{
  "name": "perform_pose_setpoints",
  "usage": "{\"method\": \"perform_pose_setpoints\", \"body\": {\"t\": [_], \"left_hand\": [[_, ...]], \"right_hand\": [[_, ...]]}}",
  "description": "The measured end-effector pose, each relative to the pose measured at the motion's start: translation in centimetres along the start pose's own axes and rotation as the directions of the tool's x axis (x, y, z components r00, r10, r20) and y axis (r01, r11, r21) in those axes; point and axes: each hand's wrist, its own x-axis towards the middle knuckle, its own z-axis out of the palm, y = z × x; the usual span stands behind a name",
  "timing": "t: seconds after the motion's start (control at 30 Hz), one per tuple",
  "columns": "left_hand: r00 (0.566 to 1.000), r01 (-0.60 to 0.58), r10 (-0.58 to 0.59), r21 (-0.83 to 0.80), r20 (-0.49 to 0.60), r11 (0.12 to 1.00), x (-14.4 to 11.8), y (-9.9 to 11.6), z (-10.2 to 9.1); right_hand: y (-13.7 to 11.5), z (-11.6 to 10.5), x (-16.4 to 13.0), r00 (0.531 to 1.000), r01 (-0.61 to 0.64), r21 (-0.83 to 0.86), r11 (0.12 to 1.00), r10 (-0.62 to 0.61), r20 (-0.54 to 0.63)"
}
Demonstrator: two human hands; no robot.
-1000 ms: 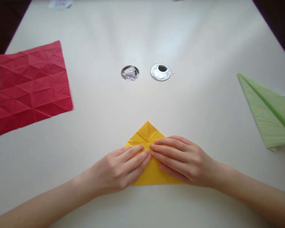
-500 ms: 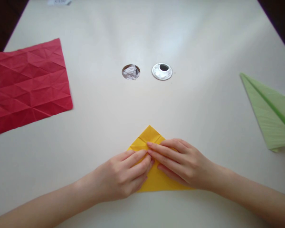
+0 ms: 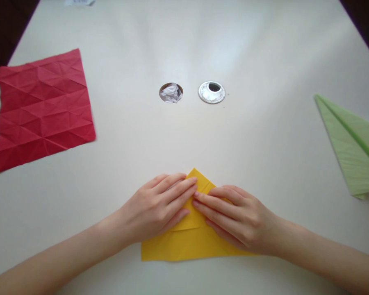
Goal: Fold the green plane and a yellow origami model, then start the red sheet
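A yellow sheet of origami paper (image 3: 184, 248) lies on the white table near me, folded to a point at its far end, with creases showing. My left hand (image 3: 162, 205) rests across its left side, fingers stretched flat near the tip and thumb apart. Against the right side, my right hand (image 3: 236, 217) keeps hold of the sheet. Its index and middle fingertips press at the middle fold, and its thumb lies close below them. Both hands cover parts of the paper's slanting sides, and the right one hides its lower right corner.
A creased red paper square (image 3: 46, 110) lies at the left. Over on the right is a folded light green paper (image 3: 350, 151), cut off by the view's edge. Two round table openings stand beyond the yellow sheet: one with crumpled foil (image 3: 171, 93), one with a silvery cover (image 3: 212, 92).
My left hand has shifted up and left, from bunched fingers at the fold to flat fingers near the tip. More of the paper's lower left shows. The right hand has moved slightly down.
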Motion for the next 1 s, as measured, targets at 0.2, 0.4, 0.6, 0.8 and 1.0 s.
{"method": "perform_pose_setpoints", "body": {"t": [0.2,0.4,0.6,0.8,1.0], "left_hand": [[0.996,0.034,-0.034,-0.006,0.078,0.999,0.01,-0.11,0.09],[0.987,0.081,-0.07,-0.073,0.146,0.994,0.08,-0.78,0.02],[0.976,0.128,-0.107,-0.104,0.188,0.986,-0.03,-0.91,0.01],[0.988,0.138,-0.133,-0.063,0.077,0.988,-0.22,-0.64,0.38],[0.996,0.064,-0.061,-0.04,0.07,0.997,-0.19,-0.8,0.38]], "right_hand": [[-0.04,0.05,-0.08,1.0,-0.005,0.003,1.0,0.005,0.003],[0.0,-0.1,0.03,1.0,0.002,-0.006,1.0,-0.002,0.014],[0.15,-0.01,0.14,1.0,0.002,0.02,1.0,-0.002,0.01],[0.11,-0.02,0.24,1.0,-0.001,0.022,1.0,0.0,0.008],[0.11,-0.03,0.07,1.0,-0.003,0.009,1.0,0.002,0.009]]}}
